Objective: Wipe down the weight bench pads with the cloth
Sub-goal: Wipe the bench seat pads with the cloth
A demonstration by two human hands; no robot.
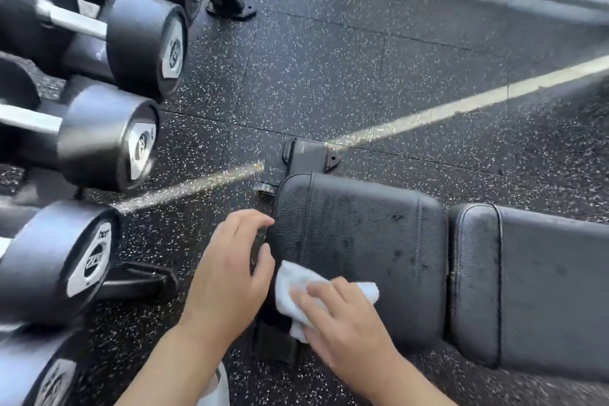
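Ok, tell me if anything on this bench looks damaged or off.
The seat pad shows small dark marks and dull streaks; whether they are nicks, droplets or grime cannot be told. The right hand presses the cloth on its near edge. The back pad looks streaky. Nothing is askew.

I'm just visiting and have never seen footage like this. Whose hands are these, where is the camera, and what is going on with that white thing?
There is no machine here: a person wears a camera on the head, looking down at their own hands. The right hand presses a white cloth onto the near edge of the black seat pad of a weight bench. The left hand rests, open, at the pad's end. A second pad, the back pad, lies to the right. Dumbbells sit on a rack to the left, over a speckled rubber floor.
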